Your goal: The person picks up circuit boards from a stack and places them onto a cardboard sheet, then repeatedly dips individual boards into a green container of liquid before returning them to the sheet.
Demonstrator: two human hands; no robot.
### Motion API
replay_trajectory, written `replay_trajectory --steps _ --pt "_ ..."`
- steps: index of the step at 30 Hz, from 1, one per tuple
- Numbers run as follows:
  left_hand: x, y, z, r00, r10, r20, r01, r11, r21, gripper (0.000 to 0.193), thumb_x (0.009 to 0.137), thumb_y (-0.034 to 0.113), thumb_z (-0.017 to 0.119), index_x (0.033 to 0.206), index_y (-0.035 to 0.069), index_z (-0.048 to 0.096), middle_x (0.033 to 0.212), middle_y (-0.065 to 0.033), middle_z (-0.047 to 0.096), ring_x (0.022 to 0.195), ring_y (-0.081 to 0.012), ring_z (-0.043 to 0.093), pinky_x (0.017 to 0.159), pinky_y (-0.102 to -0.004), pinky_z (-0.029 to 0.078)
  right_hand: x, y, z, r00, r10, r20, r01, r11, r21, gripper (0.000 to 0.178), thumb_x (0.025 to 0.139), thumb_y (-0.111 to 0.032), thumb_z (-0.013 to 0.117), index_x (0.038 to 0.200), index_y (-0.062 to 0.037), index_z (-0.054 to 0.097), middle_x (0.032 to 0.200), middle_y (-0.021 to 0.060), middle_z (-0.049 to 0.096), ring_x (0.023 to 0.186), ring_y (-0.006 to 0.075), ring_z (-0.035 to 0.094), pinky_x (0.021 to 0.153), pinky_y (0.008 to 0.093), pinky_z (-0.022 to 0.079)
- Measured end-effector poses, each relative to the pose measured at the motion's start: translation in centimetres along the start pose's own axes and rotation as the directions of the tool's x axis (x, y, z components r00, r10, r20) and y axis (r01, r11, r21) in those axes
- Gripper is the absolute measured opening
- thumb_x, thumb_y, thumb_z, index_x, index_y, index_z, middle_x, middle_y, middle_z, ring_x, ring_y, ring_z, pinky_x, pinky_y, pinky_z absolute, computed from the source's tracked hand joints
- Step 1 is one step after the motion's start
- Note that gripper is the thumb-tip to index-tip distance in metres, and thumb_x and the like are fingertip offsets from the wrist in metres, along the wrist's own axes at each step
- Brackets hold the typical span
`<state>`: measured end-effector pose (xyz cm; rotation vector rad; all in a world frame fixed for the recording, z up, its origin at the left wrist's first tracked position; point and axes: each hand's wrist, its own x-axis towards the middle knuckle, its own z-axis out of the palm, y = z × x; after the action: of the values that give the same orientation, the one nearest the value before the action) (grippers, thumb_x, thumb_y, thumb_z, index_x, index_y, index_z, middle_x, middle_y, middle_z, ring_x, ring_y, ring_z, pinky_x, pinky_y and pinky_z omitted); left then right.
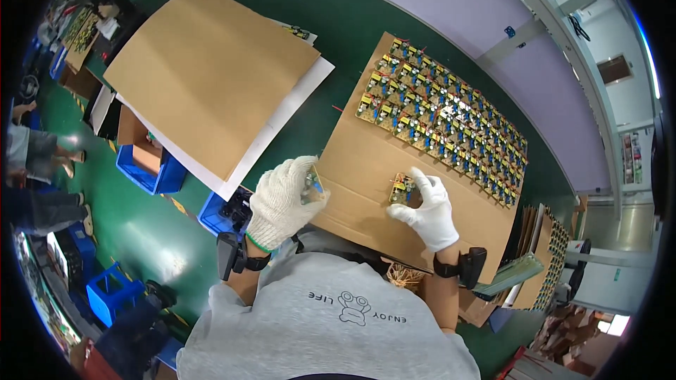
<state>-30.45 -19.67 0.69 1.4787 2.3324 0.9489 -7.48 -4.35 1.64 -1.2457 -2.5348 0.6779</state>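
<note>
My left hand (283, 199), in a white knit glove, is closed around a small circuit board (313, 181) at the near left edge of a brown cardboard sheet (359, 169). With its gloved fingers, my right hand (428, 207) pinches another small circuit board (402, 191) that rests on the cardboard. Across the far half of the sheet lie several rows of the same yellow-and-blue circuit boards (451, 116). A black band sits on each wrist.
To the left a large brown cardboard sheet (211, 63) lies over white sheets (282, 116) on the green table (345, 21). Blue bins (151, 176) stand on the green floor below. Stacked board trays (546, 257) sit at the right. Another person's legs (35, 155) show at far left.
</note>
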Motion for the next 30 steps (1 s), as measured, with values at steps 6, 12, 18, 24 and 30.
replay_trajectory --steps 6,12,18,24,30 --pt "1.5 -1.3 0.2 0.999 0.046 -0.011 -0.047 0.994 -0.099 0.056 0.07 0.024 0.081 0.117 0.008 0.057 0.101 -0.0105 0.062 0.088 -0.0271 0.062 0.076 -0.0376 0.051 2.9 -4.5 2.3 0.976 -0.173 0.135 0.17 0.985 0.039 0.051 0.067 -0.029 0.082 0.108 -0.0067 0.062 0.094 0.014 0.062 0.088 0.0337 0.062 0.077 0.04 0.051" --pt "2.2 -1.4 -0.6 1.0 0.017 0.023 -0.012 0.981 -0.193 0.067 0.065 0.029 0.086 0.12 0.006 0.056 0.103 -0.0133 0.061 0.092 -0.0296 0.061 0.082 -0.038 0.05 7.0 -7.3 4.9 0.98 -0.198 0.001 0.198 0.978 -0.066 0.045 0.073 -0.026 0.077 0.11 -0.0062 0.06 0.093 0.0162 0.061 0.082 0.0355 0.062 0.073 0.043 0.05" --pt "3.1 -1.0 -0.8 0.994 0.098 0.05 -0.088 0.981 -0.174 0.077 0.062 0.033 0.087 0.126 0.006 0.053 0.1 -0.0128 0.061 0.09 -0.0299 0.059 0.079 -0.0398 0.048 7.8 -7.0 4.9 0.987 -0.107 -0.123 0.098 0.992 -0.082 0.045 0.079 -0.03 0.074 0.113 -0.0036 0.06 0.096 0.0145 0.063 0.078 0.0286 0.062 0.07 0.0378 0.051" --pt "3.3 2.7 0.4 0.968 0.231 0.101 -0.234 0.972 0.021 0.116 0.056 0.037 0.089 0.142 -0.008 0.025 0.103 -0.0146 0.06 0.093 -0.0311 0.058 0.08 -0.04 0.049 4.1 -10.8 3.2 0.949 0.293 0.121 -0.264 0.522 0.811 0.021 0.095 -0.02 0.058 0.103 -0.0012 0.06 0.085 -0.0005 0.058 0.075 0.0057 0.051 0.066 0.0227 0.044" --pt "4.1 3.5 1.4 0.884 0.455 -0.104 -0.451 0.89 0.066 0.114 0.053 0.032 0.087 0.14 -0.011 0.027 0.111 -0.0179 0.058 0.097 -0.0329 0.058 0.095 -0.0413 0.043 3.5 -8.7 3.3 0.942 0.33 0.051 -0.278 0.688 0.67 0.023 0.097 -0.024 0.06 0.092 -0.0015 0.059 0.074 -0.0049 0.055 0.064 0.0036 0.046 0.056 0.0227 0.04"
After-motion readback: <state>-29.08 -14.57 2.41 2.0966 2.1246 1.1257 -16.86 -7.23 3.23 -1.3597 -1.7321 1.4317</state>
